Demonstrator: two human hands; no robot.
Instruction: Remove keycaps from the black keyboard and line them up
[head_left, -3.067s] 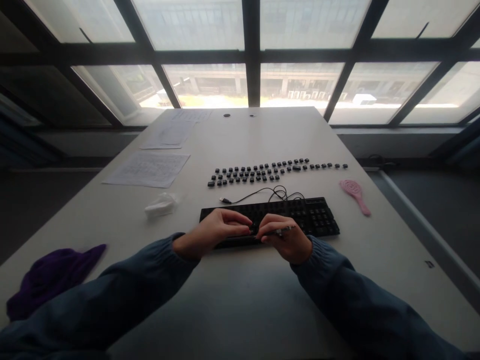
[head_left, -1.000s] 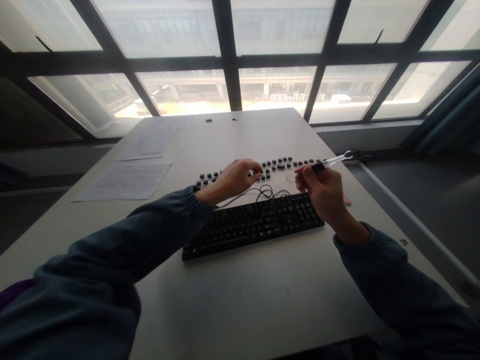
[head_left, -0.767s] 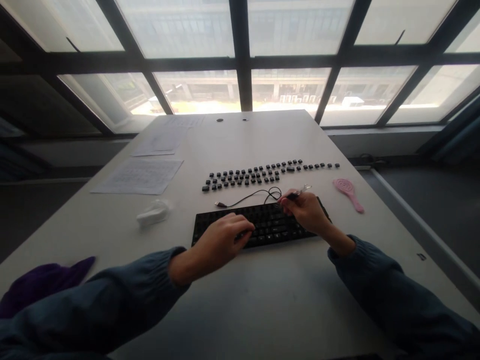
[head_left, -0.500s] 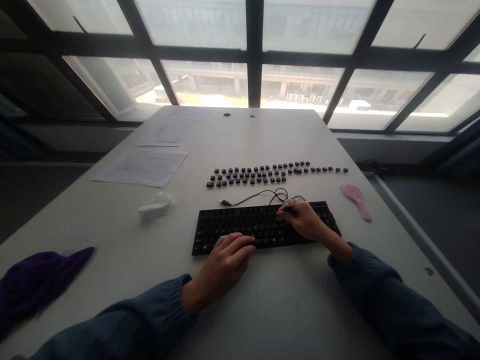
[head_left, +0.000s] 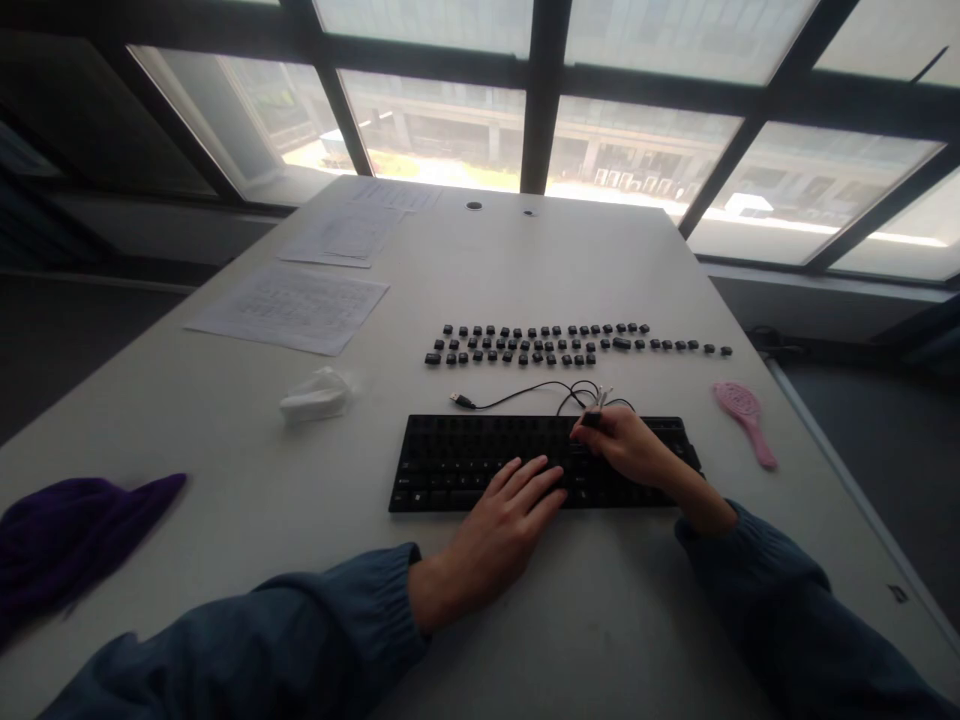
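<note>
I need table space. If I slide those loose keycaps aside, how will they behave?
The loose keycaps look small and light, so they would probably scatter out of their rows. Blocky rather than round, they likely skid or tip, not roll, on the smooth table.

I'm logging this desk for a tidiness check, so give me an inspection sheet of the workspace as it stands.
Surface: pale table, no spills seen.
Job's things: black keyboard near the front edge; loose keycaps in rows behind it.
Clutter: pink hairbrush at right; crumpled tissue; printed sheets at left rear; purple cloth at left edge.
Grips: left hand flat, fingers on the keyboard's front rows; right hand pinches a small tool over the keyboard's rear edge.
Cables: keyboard's USB cable loosely coiled, unplugged.
Surroundings: large window with dark frames.
</note>
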